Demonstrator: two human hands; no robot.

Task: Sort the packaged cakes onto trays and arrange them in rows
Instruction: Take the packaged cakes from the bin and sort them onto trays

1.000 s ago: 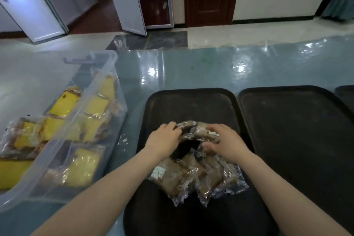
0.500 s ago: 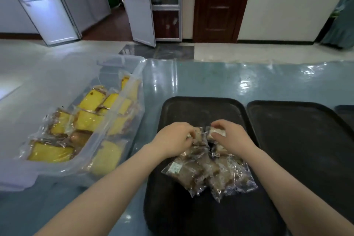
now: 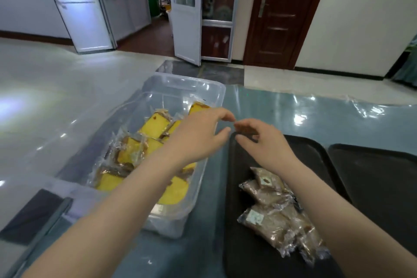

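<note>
A pile of brown packaged cakes (image 3: 277, 216) lies on the near part of a black tray (image 3: 316, 156). My right hand (image 3: 264, 144) is over the tray's far left corner, pinching one brown packaged cake (image 3: 244, 129) between thumb and fingers. My left hand (image 3: 198, 135) hovers just left of it, above the right rim of a clear plastic bin (image 3: 198, 84), fingers spread, fingertips close to the held pack. Several yellow packaged cakes (image 3: 153, 124) fill the bin, partly hidden by my left forearm.
A second black tray (image 3: 379, 176) sits right of the first on the blue-green table. The bin's lid (image 3: 33, 214) lies at the near left. Beyond the table are a shiny floor, white glass doors and a brown door.
Both hands have left the brown pile and moved to the tray's far left corner, the right one carrying a brown pack. My view has swung left, showing more of the bin.
</note>
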